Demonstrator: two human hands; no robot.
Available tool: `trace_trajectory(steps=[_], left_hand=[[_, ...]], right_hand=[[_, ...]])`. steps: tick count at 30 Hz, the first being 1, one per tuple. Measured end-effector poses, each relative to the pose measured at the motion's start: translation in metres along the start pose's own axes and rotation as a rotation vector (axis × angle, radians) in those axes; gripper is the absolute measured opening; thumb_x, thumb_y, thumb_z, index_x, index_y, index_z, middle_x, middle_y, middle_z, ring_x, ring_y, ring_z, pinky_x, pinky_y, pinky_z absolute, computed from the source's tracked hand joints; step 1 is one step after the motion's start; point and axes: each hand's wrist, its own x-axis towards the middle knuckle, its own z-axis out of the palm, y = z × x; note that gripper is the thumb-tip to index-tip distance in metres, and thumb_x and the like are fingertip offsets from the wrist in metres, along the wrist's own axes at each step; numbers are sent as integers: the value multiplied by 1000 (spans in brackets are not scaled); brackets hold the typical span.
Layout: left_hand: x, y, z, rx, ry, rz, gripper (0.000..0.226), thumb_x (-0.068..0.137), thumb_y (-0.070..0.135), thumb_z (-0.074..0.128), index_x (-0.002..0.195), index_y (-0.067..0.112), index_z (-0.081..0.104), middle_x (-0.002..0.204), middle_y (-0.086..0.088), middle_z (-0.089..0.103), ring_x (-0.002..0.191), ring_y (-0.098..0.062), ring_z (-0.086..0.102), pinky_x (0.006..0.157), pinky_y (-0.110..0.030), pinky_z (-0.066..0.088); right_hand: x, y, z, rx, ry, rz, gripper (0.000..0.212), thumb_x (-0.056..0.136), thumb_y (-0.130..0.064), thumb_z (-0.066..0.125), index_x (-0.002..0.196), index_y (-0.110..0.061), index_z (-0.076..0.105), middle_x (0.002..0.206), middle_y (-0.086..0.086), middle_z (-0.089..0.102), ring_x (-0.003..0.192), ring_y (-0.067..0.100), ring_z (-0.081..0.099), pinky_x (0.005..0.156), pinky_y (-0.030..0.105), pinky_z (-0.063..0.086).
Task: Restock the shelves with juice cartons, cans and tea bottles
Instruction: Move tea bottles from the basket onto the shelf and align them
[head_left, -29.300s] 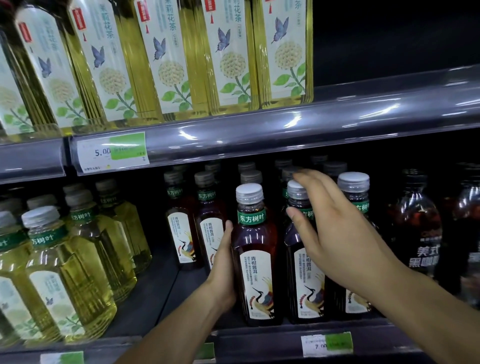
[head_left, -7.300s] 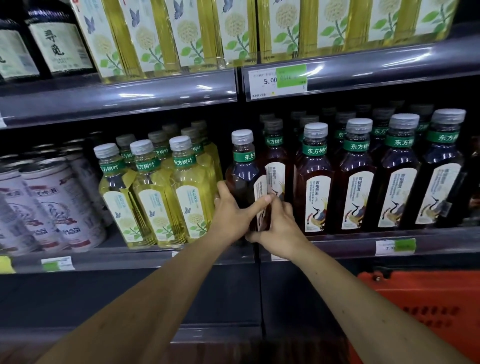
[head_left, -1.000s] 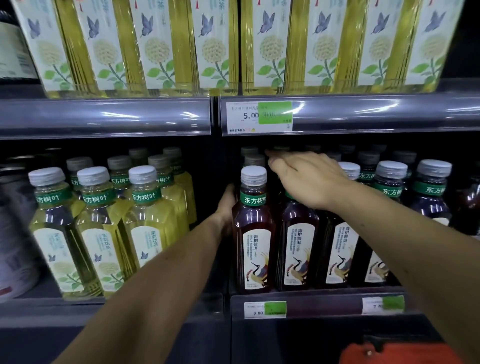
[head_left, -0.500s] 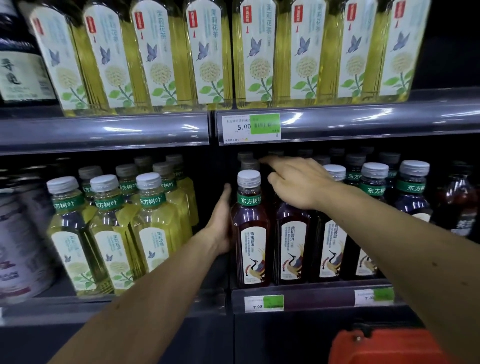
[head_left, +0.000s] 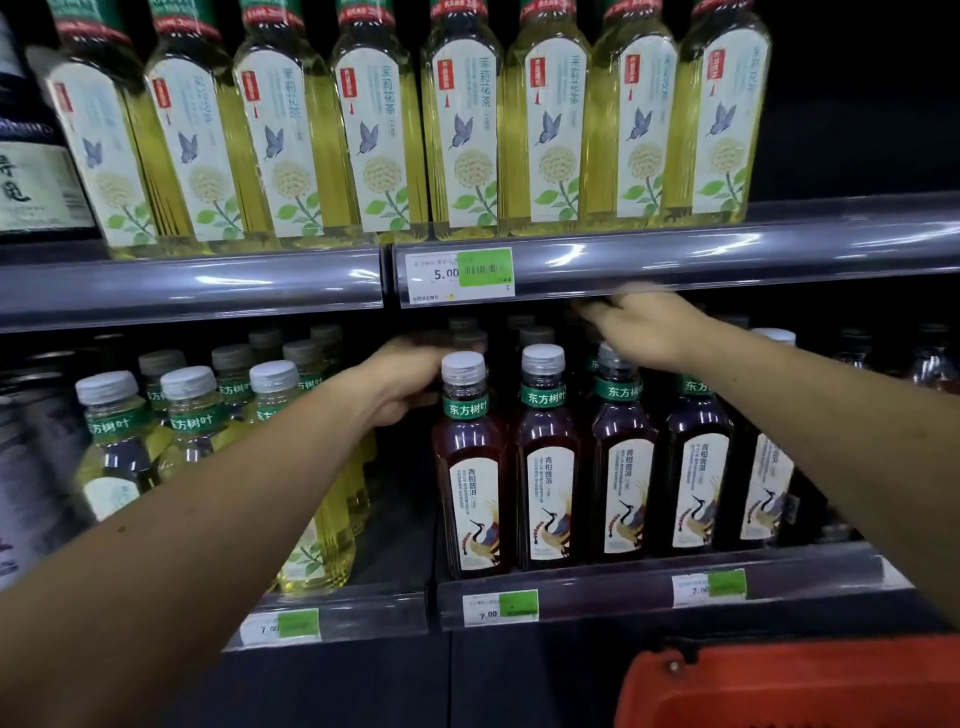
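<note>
Dark shop shelves (head_left: 675, 566) carry a front row of dark brown plastic tea bottles with grey caps (head_left: 545, 457). Left hand (head_left: 400, 384) curls loosely beside the first bottle's neck; right hand (head_left: 644, 327) reaches spread above the caps, holding nothing. Full bottles probably feel heavy and smooth; better hold the body.

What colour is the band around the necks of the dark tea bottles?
Green with white characters, on the dark tea bottles; clearest in the head view.

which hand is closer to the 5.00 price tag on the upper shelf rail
Right. The right hand is just under the rail, a little right of the 5.00 price tag. The left hand is lower, below the tag beside a dark tea bottle.
</note>
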Motion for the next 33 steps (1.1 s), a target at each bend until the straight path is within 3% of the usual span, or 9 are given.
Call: trace_trajectory(steps=[3, 6, 8, 12, 14, 17, 24, 31, 33], left_hand=[[5, -8, -4, 174, 12, 98, 24, 89, 36, 79, 112, 29, 77, 108, 2, 79, 110, -24, 72, 103, -46, 55], [8, -13, -5, 287, 35, 158, 31, 96, 34, 72, 127, 30, 72, 120, 1, 75, 112, -21, 70, 103, -45, 55], [9, -15, -3, 308, 49, 192, 30, 96, 34, 72, 127, 30, 72, 120, 3, 75, 110, -17, 69, 102, -41, 55], [2, -14, 1, 304, 70, 229, 29, 97, 35, 70, 125, 30, 72, 118, 4, 74, 105, -13, 69, 88, -27, 55], [0, -12, 0, 301, 66, 222, 27, 99, 32, 69, 126, 29, 71, 118, 2, 74, 105, -15, 68, 85, -25, 54], [-1, -8, -2, 313, 70, 210, 25, 98, 29, 70, 123, 29, 72, 112, 3, 74, 104, -14, 69, 86, -26, 56], [-1, -7, -8, 341, 81, 141, 30, 100, 29, 67, 130, 23, 69, 117, -6, 75, 107, -28, 71, 99, -51, 57], [-10, -12, -5, 262, 69, 121, 8, 100, 29, 67, 98, 29, 75, 98, 5, 80, 87, -11, 75, 76, -25, 60], [-13, -8, -5, 170, 93, 88, 14, 99, 33, 67, 103, 23, 75, 104, -2, 80, 100, -21, 75, 91, -35, 61]], right_hand=[[17, -13, 5, -107, -147, 46, 41, 104, -43, 45, 76, -17, 59, 58, 0, 58, 61, 20, 54, 52, 28, 34], [22, -19, 17, -291, -269, -47, 33, 102, -28, 51, 132, -17, 59, 106, 9, 65, 84, 23, 54, 62, 26, 36], [24, -19, 19, -352, -280, -66, 42, 103, -25, 48, 144, -16, 49, 123, 12, 62, 91, 24, 53, 70, 24, 36], [34, -25, 14, -363, -358, -60, 53, 105, -44, 43, 151, -17, 40, 97, 6, 58, 76, 17, 52, 60, 27, 37], [43, -30, 15, -316, -402, -38, 59, 104, -48, 46, 150, -12, 42, 122, 10, 62, 102, 26, 60, 84, 35, 50], [50, -30, 20, -233, -426, -27, 69, 101, -53, 50, 155, -14, 34, 154, 10, 43, 132, 33, 48, 110, 47, 43], [53, -23, 26, -157, -410, -11, 71, 100, -55, 51, 155, -14, 35, 155, 9, 44, 134, 32, 47, 109, 41, 41], [45, -27, 14, -194, -447, 15, 70, 99, -67, 33, 153, -24, 37, 148, 10, 51, 129, 33, 51, 96, 37, 37], [41, -23, 10, -91, -383, 76, 60, 101, -66, 28, 141, -26, 49, 128, 12, 64, 113, 29, 57, 92, 37, 37]])
